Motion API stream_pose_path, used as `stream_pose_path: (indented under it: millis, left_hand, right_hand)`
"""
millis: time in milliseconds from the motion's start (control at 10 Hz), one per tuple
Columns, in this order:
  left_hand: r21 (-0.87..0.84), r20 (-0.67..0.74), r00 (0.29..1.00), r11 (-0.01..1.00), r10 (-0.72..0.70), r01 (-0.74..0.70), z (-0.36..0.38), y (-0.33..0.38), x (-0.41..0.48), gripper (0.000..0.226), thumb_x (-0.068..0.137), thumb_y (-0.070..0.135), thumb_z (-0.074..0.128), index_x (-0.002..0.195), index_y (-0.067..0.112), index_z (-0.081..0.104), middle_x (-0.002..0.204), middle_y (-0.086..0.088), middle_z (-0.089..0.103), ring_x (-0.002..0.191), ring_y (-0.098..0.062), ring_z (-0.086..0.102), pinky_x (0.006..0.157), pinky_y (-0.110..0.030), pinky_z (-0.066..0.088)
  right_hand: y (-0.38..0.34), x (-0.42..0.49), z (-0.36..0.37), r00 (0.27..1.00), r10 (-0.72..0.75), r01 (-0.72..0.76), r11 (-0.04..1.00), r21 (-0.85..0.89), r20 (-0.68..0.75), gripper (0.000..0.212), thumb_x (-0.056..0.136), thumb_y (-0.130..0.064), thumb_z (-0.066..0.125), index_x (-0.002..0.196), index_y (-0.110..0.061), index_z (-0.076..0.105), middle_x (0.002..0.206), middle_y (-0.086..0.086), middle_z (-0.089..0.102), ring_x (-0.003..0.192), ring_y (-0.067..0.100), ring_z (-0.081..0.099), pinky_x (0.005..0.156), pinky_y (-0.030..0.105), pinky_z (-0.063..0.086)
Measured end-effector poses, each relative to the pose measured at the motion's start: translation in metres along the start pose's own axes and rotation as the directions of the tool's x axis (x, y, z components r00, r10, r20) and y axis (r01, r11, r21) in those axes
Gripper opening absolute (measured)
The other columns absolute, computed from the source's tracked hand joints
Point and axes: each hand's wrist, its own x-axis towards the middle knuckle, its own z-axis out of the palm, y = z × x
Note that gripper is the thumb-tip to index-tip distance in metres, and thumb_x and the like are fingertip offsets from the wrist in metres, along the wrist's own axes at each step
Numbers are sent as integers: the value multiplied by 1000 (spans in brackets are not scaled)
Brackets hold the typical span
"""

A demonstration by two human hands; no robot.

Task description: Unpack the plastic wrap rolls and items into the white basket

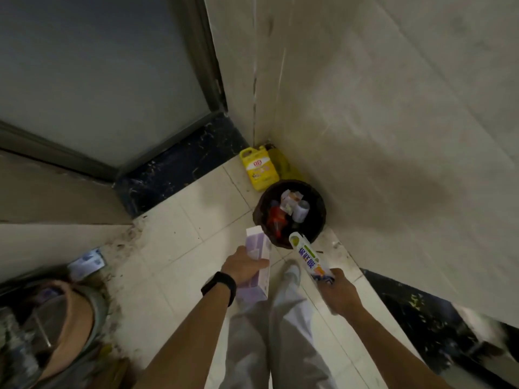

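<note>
My left hand (243, 269) grips a long pale purple box (257, 265) by its middle, held out over the tiled floor. My right hand (341, 290) holds a white plastic wrap roll (307, 255) with blue lettering by its near end. The roll's far end points at a dark round bin (290, 213) just ahead. No white basket is in view.
The bin holds red and white packaging and stands in a room corner. A yellow detergent jug (258, 171) stands behind it against the wall. A door (98, 80) is at upper left. Metal pots and clutter (50, 318) fill the lower left. My legs in pale trousers (275, 332) are below.
</note>
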Motion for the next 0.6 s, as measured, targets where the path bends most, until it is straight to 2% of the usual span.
stream_pose_path:
  millis: [100, 200, 300, 400, 500, 600]
  left_hand:
    - [26, 3, 1000, 1000, 3, -3, 14, 12, 51, 73, 81, 52, 70, 139, 17, 41, 131, -6, 57, 109, -26, 57, 83, -32, 43]
    - [28, 7, 1000, 1000, 6, -6, 29, 20, 100, 75, 81, 52, 71, 140, 18, 40, 134, -8, 56, 108, -27, 57, 83, -32, 45]
    - [-32, 13, 999, 998, 47, -47, 43, 31, 127, 84, 84, 52, 69, 150, 22, 27, 133, -2, 52, 109, -25, 54, 83, -31, 43]
    - [95, 111, 992, 993, 64, -75, 50, 36, 131, 75, 92, 54, 57, 153, 24, 26, 149, -8, 46, 128, -32, 49, 97, -35, 42]
    - [159, 97, 995, 987, -11, -4, 48, 35, 122, 68, 95, 54, 51, 152, 23, 31, 152, -9, 42, 135, -31, 44, 100, -32, 36]
    - [211, 25, 999, 976, 40, -44, 43, 46, 100, 59, 95, 48, 51, 148, 23, 40, 147, -7, 49, 131, -27, 49, 98, -27, 36]
  right_hand:
    - [-12, 52, 4, 1000, 1, -2, 999, 44, 14, 36, 96, -26, 57, 127, -11, 47, 103, 9, 63, 80, 23, 58, 68, 29, 43]
    - [-17, 103, 9, 1000, 15, -16, 999, 50, 9, 40, 95, -25, 59, 130, -12, 47, 117, 14, 64, 86, 24, 56, 75, 30, 43]
    - [-14, 137, 15, 998, 0, -3, 999, 40, 64, 69, 93, -26, 65, 150, -12, 29, 136, 15, 56, 110, 31, 59, 87, 35, 46]
    - [-8, 144, 14, 988, -9, 14, 999, -31, 151, 90, 91, -30, 67, 158, -16, 9, 151, 14, 43, 126, 36, 53, 91, 37, 46]
    - [0, 139, 7, 981, 1, 26, 990, -137, 195, 80, 92, -35, 62, 156, -18, 17, 146, 14, 49, 122, 35, 56, 91, 37, 46]
    - [-6, 126, -4, 981, -79, 113, 975, -189, 178, 66, 93, -35, 58, 151, -19, 30, 145, 11, 51, 125, 31, 54, 96, 36, 44]
